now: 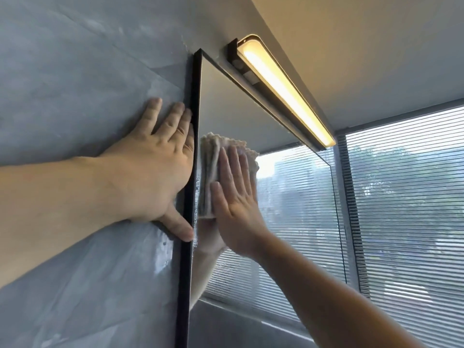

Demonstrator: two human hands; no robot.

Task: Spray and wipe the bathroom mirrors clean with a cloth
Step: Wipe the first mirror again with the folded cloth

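A black-framed mirror point(288, 209) hangs on the grey wall, seen at a steep angle from its left edge. My right hand point(236, 197) lies flat with straight fingers on a beige folded cloth point(247, 153), pressing it against the glass near the mirror's left edge. The cloth and hand are doubled by their reflection in the glass. My left hand point(150, 169) rests flat on the wall just left of the frame point(188, 197), fingers spread, thumb touching the frame's side. Small droplets speckle the glass beside the frame. No spray bottle is in view.
A lit bar lamp point(283, 91) juts out above the mirror's top edge. A window with horizontal blinds point(406, 197) fills the right side and shows again in the mirror. The grey marbled wall point(75, 71) fills the left.
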